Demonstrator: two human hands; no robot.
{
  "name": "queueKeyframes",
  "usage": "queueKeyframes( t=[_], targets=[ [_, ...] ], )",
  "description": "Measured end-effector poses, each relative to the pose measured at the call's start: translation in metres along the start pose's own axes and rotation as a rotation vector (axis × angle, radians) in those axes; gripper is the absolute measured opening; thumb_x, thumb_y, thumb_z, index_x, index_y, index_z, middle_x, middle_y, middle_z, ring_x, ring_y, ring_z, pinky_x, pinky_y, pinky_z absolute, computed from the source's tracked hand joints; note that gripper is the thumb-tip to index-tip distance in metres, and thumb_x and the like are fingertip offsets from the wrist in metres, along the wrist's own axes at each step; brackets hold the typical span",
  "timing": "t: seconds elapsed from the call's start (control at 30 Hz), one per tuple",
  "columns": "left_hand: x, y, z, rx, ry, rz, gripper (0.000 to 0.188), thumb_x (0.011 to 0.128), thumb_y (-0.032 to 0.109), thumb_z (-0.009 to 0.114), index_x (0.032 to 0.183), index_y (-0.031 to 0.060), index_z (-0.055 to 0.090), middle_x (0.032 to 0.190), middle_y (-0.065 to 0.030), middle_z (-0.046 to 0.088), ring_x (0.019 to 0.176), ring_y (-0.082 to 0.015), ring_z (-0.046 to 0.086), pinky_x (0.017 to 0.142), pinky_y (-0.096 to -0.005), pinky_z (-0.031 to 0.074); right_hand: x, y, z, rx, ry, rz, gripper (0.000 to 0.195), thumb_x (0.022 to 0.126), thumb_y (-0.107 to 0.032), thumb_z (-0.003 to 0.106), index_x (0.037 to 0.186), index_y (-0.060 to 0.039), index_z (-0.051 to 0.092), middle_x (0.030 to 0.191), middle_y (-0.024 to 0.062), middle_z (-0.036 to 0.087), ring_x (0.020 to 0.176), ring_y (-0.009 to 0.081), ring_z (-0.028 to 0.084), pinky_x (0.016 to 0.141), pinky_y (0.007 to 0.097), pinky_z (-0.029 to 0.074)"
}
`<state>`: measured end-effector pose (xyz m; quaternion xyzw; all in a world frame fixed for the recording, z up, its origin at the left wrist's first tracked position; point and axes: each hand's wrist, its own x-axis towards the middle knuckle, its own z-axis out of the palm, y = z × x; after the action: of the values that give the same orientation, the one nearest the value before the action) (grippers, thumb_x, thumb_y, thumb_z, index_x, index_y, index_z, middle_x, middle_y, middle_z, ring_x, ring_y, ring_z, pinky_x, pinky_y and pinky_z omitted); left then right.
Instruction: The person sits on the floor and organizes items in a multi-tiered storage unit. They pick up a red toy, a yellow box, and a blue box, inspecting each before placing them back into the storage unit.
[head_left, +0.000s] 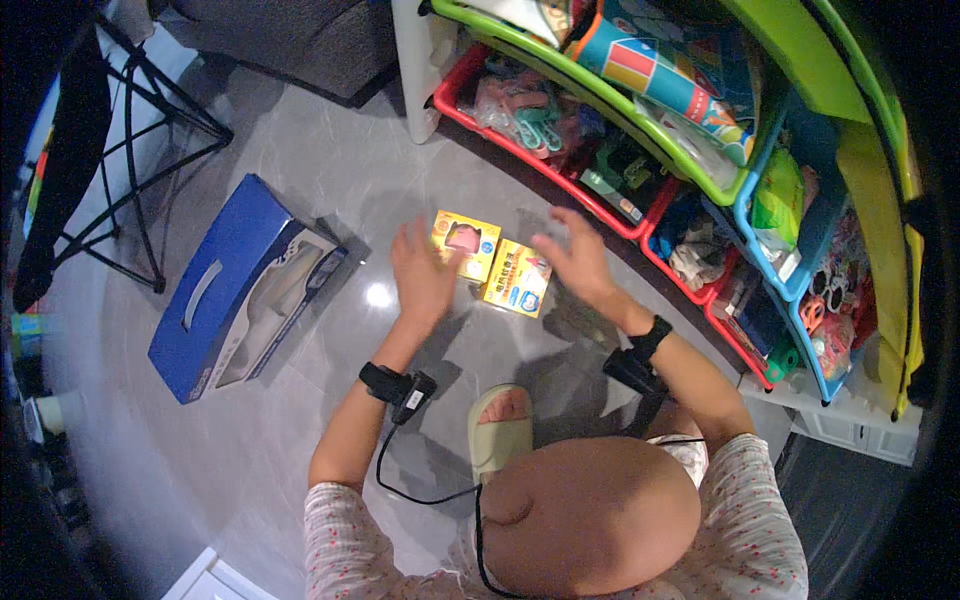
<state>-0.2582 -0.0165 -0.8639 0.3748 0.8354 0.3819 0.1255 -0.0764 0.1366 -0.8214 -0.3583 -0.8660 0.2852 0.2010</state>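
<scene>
Two small yellow cardboard boxes lie side by side on the grey tiled floor. The upper one (466, 244) has a cut-out window showing a pink item; the lower one (519, 279) bears printed writing and cartoon pictures. My left hand (421, 270) is at the left side of the windowed box, its fingers apart and gripping nothing; whether the thumb touches the box cannot be told. On the other side, my right hand (576, 259) hovers by the printed box, fingers spread with nothing in them. A black strapped device sits on each wrist.
A blue carton (217, 300) with a handle and clear window stands at the left, before a black folding chair frame (142, 142). Red bins (525, 154), green bins (645, 112) and blue bins (806, 330) of toys line the right. My sandalled foot (501, 431) is below the boxes.
</scene>
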Motion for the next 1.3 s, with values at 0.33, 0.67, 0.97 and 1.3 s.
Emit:
queueKeyframes(
  t=[0.33,0.67,0.97,1.3],
  targets=[
    [-0.023,0.036,0.011,0.248,-0.133,0.175,0.092,0.057,0.051,0.077,0.135,0.0181,0.040,0.143,-0.0267,0.017,0.130,-0.0476,0.017,0.092,-0.0702,0.023,0.089,0.005,-0.017,-0.223,0.255,-0.193,0.031,0.082,-0.018,0.061,0.106,0.0014,0.058,0.095,0.0235,0.061,0.088,0.0391,0.059,0.075,0.0429,0.046],
    [-0.021,0.034,0.013,0.213,-0.119,0.190,0.090,0.056,0.049,0.079,0.132,0.0183,0.044,0.143,-0.0264,0.018,0.127,-0.0464,0.022,0.096,-0.0618,0.025,0.141,-0.010,-0.001,-0.329,0.113,-0.113,0.044,0.082,-0.034,0.059,0.108,0.0022,0.056,0.092,0.0286,0.060,0.088,0.0428,0.058,0.077,0.0446,0.046],
    [-0.020,0.030,0.012,0.152,-0.138,0.180,0.094,0.052,0.046,0.081,0.133,0.0196,0.043,0.144,-0.0259,0.018,0.129,-0.0451,0.019,0.096,-0.0654,0.023,0.195,-0.048,0.025,-0.337,-0.338,0.167,0.069,0.078,-0.054,0.056,0.102,0.0101,0.059,0.102,0.0316,0.059,0.097,0.0415,0.059,0.081,0.0441,0.046],
    [-0.002,0.047,0.000,0.353,-0.405,0.438,0.097,0.047,0.049,0.081,0.134,0.0281,0.043,0.144,-0.0211,0.023,0.133,-0.0455,0.016,0.098,-0.0708,0.012,0.207,-0.021,0.029,-0.395,-0.355,-0.067,0.040,0.082,-0.023,0.053,0.113,0.0015,0.052,0.103,0.0292,0.059,0.100,0.0409,0.057,0.088,0.0426,0.044]
  ],
)
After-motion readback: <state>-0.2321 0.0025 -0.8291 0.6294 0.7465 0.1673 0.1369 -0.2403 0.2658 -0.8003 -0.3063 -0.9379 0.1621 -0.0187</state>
